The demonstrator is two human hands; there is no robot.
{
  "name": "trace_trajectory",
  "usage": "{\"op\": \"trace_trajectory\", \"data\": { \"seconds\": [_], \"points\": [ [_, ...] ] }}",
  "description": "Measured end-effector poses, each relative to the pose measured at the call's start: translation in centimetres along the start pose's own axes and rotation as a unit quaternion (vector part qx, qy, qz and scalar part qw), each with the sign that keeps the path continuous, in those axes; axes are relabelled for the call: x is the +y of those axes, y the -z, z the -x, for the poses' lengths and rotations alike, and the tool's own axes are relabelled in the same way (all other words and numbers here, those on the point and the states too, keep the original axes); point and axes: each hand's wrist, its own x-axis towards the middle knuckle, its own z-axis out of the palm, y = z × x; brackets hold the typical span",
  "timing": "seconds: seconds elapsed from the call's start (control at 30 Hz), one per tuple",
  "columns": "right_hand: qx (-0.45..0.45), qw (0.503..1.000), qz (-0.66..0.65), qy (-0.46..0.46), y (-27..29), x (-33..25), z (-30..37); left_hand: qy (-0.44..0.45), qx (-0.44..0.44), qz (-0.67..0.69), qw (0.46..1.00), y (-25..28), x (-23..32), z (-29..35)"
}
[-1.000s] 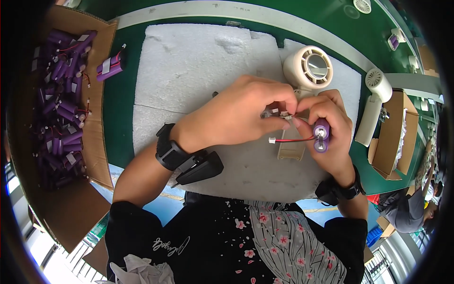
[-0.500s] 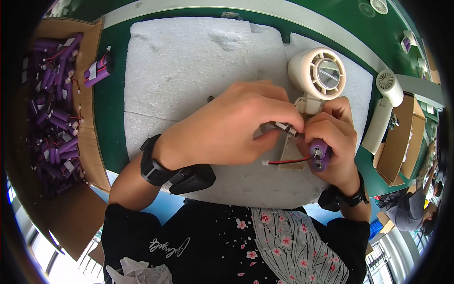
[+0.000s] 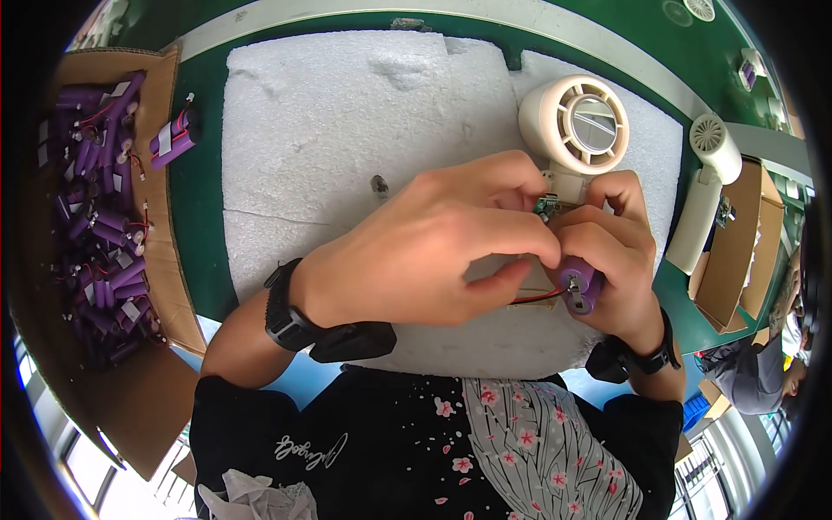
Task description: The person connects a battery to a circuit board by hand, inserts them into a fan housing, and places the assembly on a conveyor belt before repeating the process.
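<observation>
A cream handheld fan (image 3: 574, 126) lies on the white foam sheet (image 3: 321, 113), its round head away from me and its handle under my hands. My right hand (image 3: 611, 251) is closed round a purple battery pack (image 3: 579, 282) with red and black wires, next to the handle. My left hand (image 3: 442, 238) reaches in from the left, thumb and index finger apart, with curled fingertips at a small green circuit board (image 3: 546, 206) below the fan head. Much of the handle is hidden by both hands.
On the left, a cardboard box (image 3: 165, 208) holds many purple battery packs (image 3: 108, 221); another battery pack (image 3: 175, 139) lies beside it. At right are a second cream fan (image 3: 706, 191) and an open carton (image 3: 741, 251). A person (image 3: 758, 377) is further right.
My left hand has moved the small part away from the battery wires, up toward the fan head, and its thumb and index finger have parted. My right hand keeps the battery pack.
</observation>
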Motion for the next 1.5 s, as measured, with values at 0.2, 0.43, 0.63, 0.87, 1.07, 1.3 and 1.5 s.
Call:
{"op": "trace_trajectory", "data": {
  "seconds": [0.2,0.43,0.63,0.87,1.07,1.3,1.5],
  "points": [
    [0.068,0.989,-0.120,-0.051,-0.3,0.5,0.8,0.056,0.007,0.047,0.997,0.0,-0.3,-0.3],
    [0.283,0.917,-0.228,-0.164,-1.0,-0.1,1.4,0.053,-0.022,0.071,0.996,0.6,-0.4,-0.2],
    [0.161,0.975,-0.134,-0.079,0.5,0.5,1.4,0.114,-0.038,0.140,0.983,0.8,-0.4,-0.2],
    [0.122,0.990,-0.054,-0.048,0.4,0.7,1.3,0.128,-0.026,0.195,0.972,0.6,-0.9,0.0],
    [0.097,0.992,-0.039,-0.066,-0.1,0.1,1.0,0.122,-0.021,0.205,0.971,0.6,-1.0,0.1],
    [0.101,0.993,-0.018,-0.065,-0.2,0.0,0.9,0.201,0.015,0.280,0.939,0.5,-0.5,-0.2],
    [0.079,0.995,-0.013,-0.058,0.0,0.0,1.1,0.235,-0.028,0.326,0.915,1.6,-0.4,-0.7]
  ]
}}
